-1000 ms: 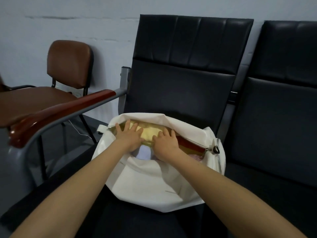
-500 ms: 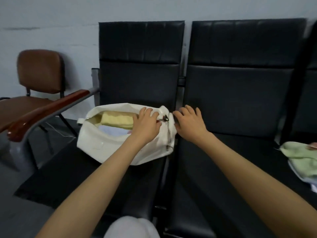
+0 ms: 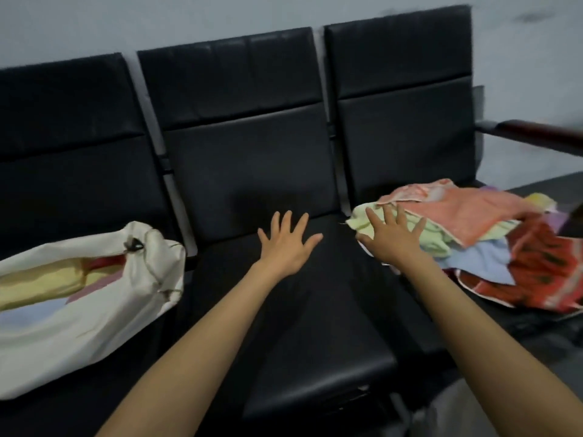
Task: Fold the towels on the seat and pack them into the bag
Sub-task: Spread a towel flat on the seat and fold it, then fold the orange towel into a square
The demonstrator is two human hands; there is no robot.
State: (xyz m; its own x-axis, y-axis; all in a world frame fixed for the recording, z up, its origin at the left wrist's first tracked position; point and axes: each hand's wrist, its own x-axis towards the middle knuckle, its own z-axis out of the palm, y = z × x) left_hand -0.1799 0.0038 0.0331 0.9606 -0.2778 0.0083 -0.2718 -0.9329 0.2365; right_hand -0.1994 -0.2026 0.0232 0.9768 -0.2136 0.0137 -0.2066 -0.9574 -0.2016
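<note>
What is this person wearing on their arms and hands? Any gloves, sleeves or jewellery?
Nothing that shows. The left hand and right hand are bare, with no gloves and no ring, watch or bracelet that I can make out. The left forearm and right forearm are bare too, with no sleeve in view. The picture is slightly blurred, so tiny details could be missed.

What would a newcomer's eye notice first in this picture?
The bright pile of towels on the right seat stands out, the right hand spread on its green edge. The left hand hovers open over the middle seat; the white bag, partly filled, lies on the left seat.
</note>
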